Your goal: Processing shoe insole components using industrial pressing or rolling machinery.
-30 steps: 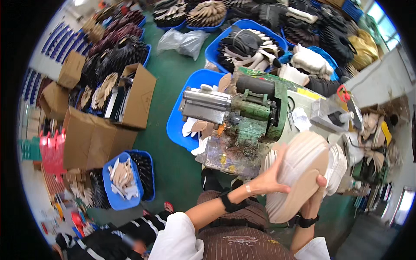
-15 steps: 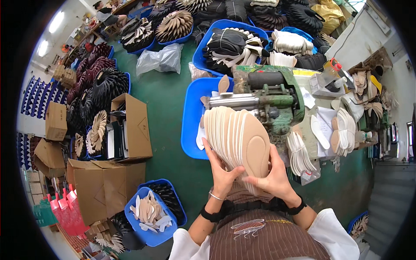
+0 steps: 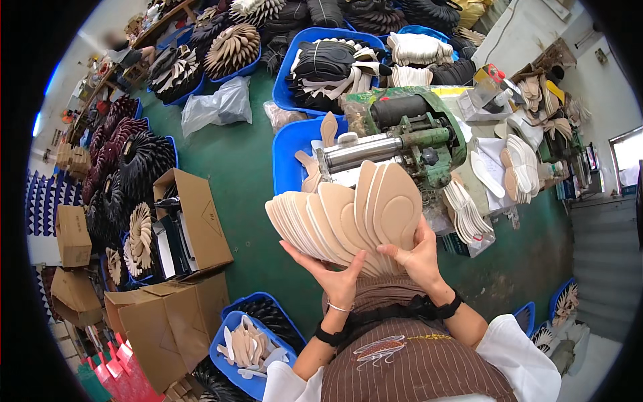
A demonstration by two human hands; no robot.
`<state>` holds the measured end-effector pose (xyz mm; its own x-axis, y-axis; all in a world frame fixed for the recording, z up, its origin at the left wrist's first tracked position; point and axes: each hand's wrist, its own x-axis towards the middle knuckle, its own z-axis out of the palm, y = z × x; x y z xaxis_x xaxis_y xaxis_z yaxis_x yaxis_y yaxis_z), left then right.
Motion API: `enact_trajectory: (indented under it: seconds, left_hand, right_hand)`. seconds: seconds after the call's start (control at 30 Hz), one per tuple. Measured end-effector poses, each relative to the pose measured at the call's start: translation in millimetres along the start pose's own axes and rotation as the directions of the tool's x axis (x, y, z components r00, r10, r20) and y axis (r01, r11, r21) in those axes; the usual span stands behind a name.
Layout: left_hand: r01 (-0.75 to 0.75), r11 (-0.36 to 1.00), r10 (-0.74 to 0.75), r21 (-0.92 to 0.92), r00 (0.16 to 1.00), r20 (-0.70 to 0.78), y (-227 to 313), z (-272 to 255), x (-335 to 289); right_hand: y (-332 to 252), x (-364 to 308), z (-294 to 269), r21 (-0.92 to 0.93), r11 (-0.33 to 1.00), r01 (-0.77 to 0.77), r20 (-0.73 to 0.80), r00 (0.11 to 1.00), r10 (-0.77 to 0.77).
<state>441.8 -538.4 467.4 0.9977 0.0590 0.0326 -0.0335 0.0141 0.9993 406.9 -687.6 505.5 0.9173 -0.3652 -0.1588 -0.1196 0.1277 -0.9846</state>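
Between my hands I hold a thick stack of beige insoles point(image 3: 341, 218), fanned out to the left above my apron. My left hand point(image 3: 338, 275) grips the lower left side, its thumb lying across the front. On the right, my right hand point(image 3: 414, 258) closes round the edge of the stack, thumb pressed on the front insoles. Just beyond the stack stands a green machine point(image 3: 429, 151) with shiny metal rollers point(image 3: 362, 153). A blue bin point(image 3: 284, 157) sits at its left, with a few loose insoles point(image 3: 309, 171) in it.
Tied bundles of insoles point(image 3: 465, 211) lie on the worktable point(image 3: 485, 194) at right. Cardboard boxes point(image 3: 157, 328) and a blue tub point(image 3: 234, 365) of insole pieces stand at lower left. Another blue bin point(image 3: 284, 87) with black and white insoles is behind the machine. A person point(image 3: 124, 53) sits far left.
The stack, upright and compact before, is now spread into a fan leaning left. My left hand has moved left and down with it. The view has shifted slightly.
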Motion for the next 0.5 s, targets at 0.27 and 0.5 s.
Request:
enact_trajectory:
  seconds: [0.27, 0.5]
  left_hand:
    - [0.024, 0.999, -0.029, -0.039, 0.993, -0.112, -19.3, -40.5, 24.1]
    - [0.126, 0.99, -0.135, -0.063, 0.977, -0.167, -12.9, -56.7, 49.3]
  right_hand:
    - [62.4, 6.1, -24.2, 0.14, 0.99, -0.003, -0.038, 0.999, 0.008]
    - [106.2, 88.2, -22.9, 0.003, 1.0, 0.002, -0.147, 0.989, -0.002]
